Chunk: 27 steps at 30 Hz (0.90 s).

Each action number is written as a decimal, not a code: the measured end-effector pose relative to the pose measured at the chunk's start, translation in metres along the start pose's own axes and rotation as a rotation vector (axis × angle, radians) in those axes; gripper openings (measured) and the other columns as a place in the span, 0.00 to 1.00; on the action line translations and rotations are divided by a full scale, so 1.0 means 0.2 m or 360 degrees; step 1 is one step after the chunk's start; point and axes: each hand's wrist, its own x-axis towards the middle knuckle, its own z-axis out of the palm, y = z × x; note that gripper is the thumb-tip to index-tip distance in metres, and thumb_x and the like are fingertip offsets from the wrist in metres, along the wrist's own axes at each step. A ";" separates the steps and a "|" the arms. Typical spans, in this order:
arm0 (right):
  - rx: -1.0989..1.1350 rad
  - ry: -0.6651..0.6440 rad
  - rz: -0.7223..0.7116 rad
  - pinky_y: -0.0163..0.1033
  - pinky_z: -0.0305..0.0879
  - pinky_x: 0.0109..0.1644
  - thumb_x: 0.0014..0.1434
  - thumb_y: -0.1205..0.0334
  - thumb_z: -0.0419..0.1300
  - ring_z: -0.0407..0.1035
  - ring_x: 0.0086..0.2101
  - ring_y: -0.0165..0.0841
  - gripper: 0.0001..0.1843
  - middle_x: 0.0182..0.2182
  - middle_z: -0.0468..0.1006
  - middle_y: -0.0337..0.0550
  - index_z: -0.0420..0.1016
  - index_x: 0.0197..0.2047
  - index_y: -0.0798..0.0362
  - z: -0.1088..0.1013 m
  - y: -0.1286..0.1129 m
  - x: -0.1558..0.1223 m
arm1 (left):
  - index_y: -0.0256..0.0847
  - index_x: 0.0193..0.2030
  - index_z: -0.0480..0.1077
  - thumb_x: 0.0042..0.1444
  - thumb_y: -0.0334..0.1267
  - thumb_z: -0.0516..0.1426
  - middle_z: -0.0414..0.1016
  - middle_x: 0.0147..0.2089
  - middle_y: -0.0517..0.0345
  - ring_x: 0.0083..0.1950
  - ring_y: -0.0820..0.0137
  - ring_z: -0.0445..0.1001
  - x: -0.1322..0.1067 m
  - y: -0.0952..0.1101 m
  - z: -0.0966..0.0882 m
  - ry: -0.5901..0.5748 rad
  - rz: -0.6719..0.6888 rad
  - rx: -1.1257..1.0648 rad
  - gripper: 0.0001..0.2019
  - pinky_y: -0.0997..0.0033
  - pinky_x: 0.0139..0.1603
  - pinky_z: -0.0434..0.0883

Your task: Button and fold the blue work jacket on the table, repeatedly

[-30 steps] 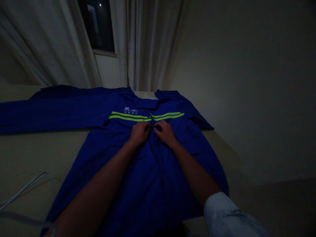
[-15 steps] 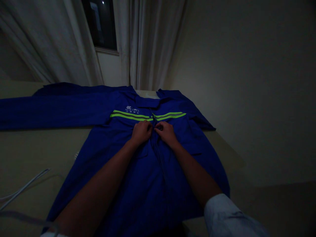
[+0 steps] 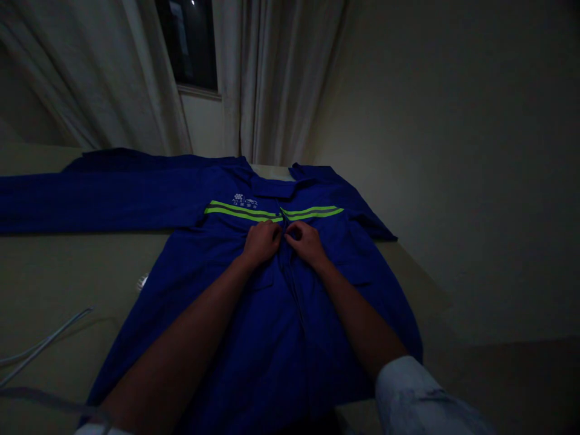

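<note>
Pale curtains (image 3: 283, 78) hang at twelve o'clock beyond a dim table (image 3: 58, 266). Spread on it, a blue jacket (image 3: 267, 344) lies directly beneath both hands, collar (image 3: 274, 188) toward twelve, one sleeve (image 3: 104, 202) reaching nine. Left hand (image 3: 263, 240) and right hand (image 3: 307, 241) sit side by side just below the green stripes (image 3: 244, 212), fingertips pinched on its front opening (image 3: 292, 287); what exactly lies between them is too dark to tell. White cable (image 3: 48, 342) rests at eight.

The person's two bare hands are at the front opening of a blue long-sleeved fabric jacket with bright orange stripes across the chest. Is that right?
Not quite: the chest stripes are bright yellow-green, not orange, as the head view shows. The left hand and right hand are indeed at the blue long-sleeved fabric jacket's front opening.
</note>
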 end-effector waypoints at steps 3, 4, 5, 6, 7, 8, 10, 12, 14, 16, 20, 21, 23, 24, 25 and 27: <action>-0.0031 -0.0004 0.0014 0.36 0.65 0.40 0.58 0.66 0.66 0.70 0.31 0.32 0.06 0.33 0.80 0.38 0.80 0.40 0.51 0.00 0.00 0.00 | 0.47 0.47 0.79 0.67 0.39 0.53 0.80 0.49 0.52 0.55 0.59 0.76 0.01 -0.01 0.00 -0.0017 -0.0003 -0.0038 0.12 0.62 0.52 0.68; -0.0063 -0.0008 -0.0011 0.37 0.66 0.41 0.59 0.66 0.66 0.70 0.32 0.32 0.05 0.34 0.80 0.39 0.80 0.40 0.51 0.00 -0.01 0.00 | 0.47 0.47 0.79 0.67 0.39 0.53 0.81 0.49 0.52 0.55 0.59 0.76 0.01 -0.01 0.00 -0.0031 -0.0017 -0.0055 0.13 0.62 0.52 0.69; -0.0093 -0.0016 -0.0041 0.37 0.66 0.42 0.59 0.67 0.66 0.71 0.33 0.33 0.04 0.34 0.80 0.39 0.80 0.39 0.51 0.00 -0.01 0.00 | 0.46 0.46 0.79 0.67 0.40 0.52 0.81 0.49 0.52 0.54 0.59 0.77 0.02 -0.01 0.00 -0.0043 -0.0039 -0.0072 0.13 0.63 0.52 0.69; -0.0117 -0.0023 -0.0069 0.37 0.66 0.43 0.60 0.67 0.66 0.71 0.34 0.33 0.04 0.35 0.79 0.40 0.80 0.39 0.51 0.00 -0.02 0.00 | 0.46 0.45 0.80 0.67 0.41 0.52 0.81 0.49 0.53 0.54 0.60 0.77 0.02 -0.01 0.00 -0.0055 -0.0061 -0.0090 0.14 0.63 0.51 0.69; -0.0134 -0.0032 -0.0090 0.38 0.66 0.44 0.60 0.68 0.65 0.72 0.35 0.34 0.04 0.35 0.79 0.41 0.80 0.39 0.51 -0.01 -0.02 0.00 | 0.46 0.44 0.80 0.68 0.43 0.52 0.82 0.49 0.53 0.53 0.60 0.78 0.02 -0.01 0.00 -0.0063 -0.0083 -0.0108 0.15 0.64 0.51 0.69; -0.0151 -0.0038 -0.0105 0.38 0.67 0.44 0.60 0.68 0.65 0.72 0.36 0.34 0.04 0.36 0.79 0.41 0.80 0.39 0.51 -0.01 -0.03 0.00 | 0.46 0.44 0.81 0.68 0.45 0.52 0.82 0.49 0.53 0.52 0.60 0.78 0.03 -0.01 0.00 -0.0068 -0.0101 -0.0126 0.16 0.64 0.50 0.69; -0.0186 -0.0041 -0.0108 0.38 0.66 0.45 0.61 0.68 0.65 0.72 0.37 0.35 0.04 0.36 0.79 0.41 0.80 0.39 0.51 -0.01 -0.04 0.00 | 0.46 0.45 0.81 0.69 0.48 0.52 0.83 0.50 0.54 0.52 0.61 0.79 0.04 -0.01 -0.01 -0.0084 -0.0120 -0.0167 0.16 0.66 0.49 0.69; -0.0221 -0.0041 -0.0074 0.38 0.66 0.44 0.61 0.67 0.66 0.71 0.36 0.34 0.02 0.35 0.78 0.41 0.80 0.38 0.51 -0.02 -0.04 0.00 | 0.46 0.46 0.81 0.69 0.48 0.53 0.83 0.51 0.54 0.54 0.62 0.79 0.04 -0.01 -0.01 -0.0118 -0.0135 -0.0212 0.16 0.67 0.49 0.69; -0.0244 -0.0065 -0.0030 0.38 0.65 0.41 0.61 0.65 0.67 0.70 0.33 0.34 0.02 0.34 0.77 0.40 0.80 0.39 0.51 -0.03 -0.04 0.00 | 0.46 0.47 0.81 0.69 0.47 0.53 0.84 0.51 0.55 0.54 0.62 0.79 0.05 -0.02 -0.02 -0.0166 -0.0159 -0.0244 0.15 0.67 0.50 0.69; -0.0256 -0.0108 -0.0016 0.37 0.64 0.40 0.60 0.65 0.67 0.69 0.33 0.33 0.04 0.34 0.76 0.39 0.80 0.39 0.51 -0.04 -0.04 0.00 | 0.46 0.47 0.81 0.69 0.46 0.53 0.84 0.50 0.55 0.54 0.61 0.79 0.05 -0.02 -0.02 -0.0200 -0.0158 -0.0255 0.15 0.67 0.50 0.69; -0.0305 -0.0136 -0.0034 0.37 0.64 0.41 0.60 0.66 0.67 0.69 0.35 0.34 0.03 0.35 0.77 0.39 0.79 0.39 0.50 -0.04 -0.02 0.00 | 0.47 0.47 0.82 0.66 0.45 0.56 0.84 0.50 0.56 0.53 0.61 0.80 0.06 -0.04 -0.01 -0.0201 -0.0128 -0.0316 0.13 0.66 0.52 0.70; -0.0318 -0.0132 -0.0035 0.37 0.64 0.42 0.60 0.66 0.67 0.70 0.35 0.34 0.03 0.35 0.77 0.39 0.79 0.39 0.50 -0.04 -0.02 -0.01 | 0.47 0.47 0.82 0.65 0.45 0.56 0.85 0.50 0.56 0.52 0.61 0.80 0.07 -0.05 0.00 -0.0199 -0.0134 -0.0366 0.13 0.66 0.52 0.70; -0.0327 -0.0120 -0.0038 0.38 0.65 0.43 0.61 0.66 0.67 0.71 0.37 0.35 0.03 0.37 0.78 0.40 0.79 0.40 0.50 -0.03 -0.02 -0.01 | 0.46 0.48 0.82 0.64 0.45 0.58 0.85 0.49 0.56 0.50 0.62 0.80 0.08 -0.08 0.02 -0.0200 -0.0151 -0.0483 0.13 0.67 0.51 0.71; -0.0324 -0.0112 -0.0041 0.38 0.65 0.44 0.62 0.65 0.66 0.71 0.37 0.35 0.02 0.38 0.78 0.40 0.79 0.40 0.50 -0.03 -0.02 -0.01 | 0.45 0.47 0.82 0.63 0.45 0.58 0.85 0.48 0.57 0.50 0.62 0.80 0.08 -0.09 0.03 -0.0197 -0.0156 -0.0538 0.13 0.67 0.51 0.72; -0.0319 -0.0104 -0.0044 0.38 0.65 0.45 0.62 0.65 0.66 0.72 0.38 0.35 0.02 0.39 0.78 0.41 0.79 0.40 0.50 -0.03 -0.02 -0.01 | 0.45 0.47 0.82 0.62 0.45 0.59 0.85 0.47 0.57 0.49 0.62 0.80 0.09 -0.10 0.04 -0.0197 -0.0159 -0.0583 0.13 0.68 0.50 0.72; -0.0311 -0.0102 -0.0052 0.39 0.66 0.46 0.63 0.65 0.66 0.72 0.40 0.36 0.03 0.40 0.78 0.41 0.79 0.41 0.49 -0.03 -0.03 -0.02 | 0.44 0.46 0.82 0.61 0.44 0.59 0.85 0.45 0.57 0.48 0.62 0.80 0.10 -0.12 0.05 -0.0206 -0.0153 -0.0638 0.13 0.68 0.50 0.73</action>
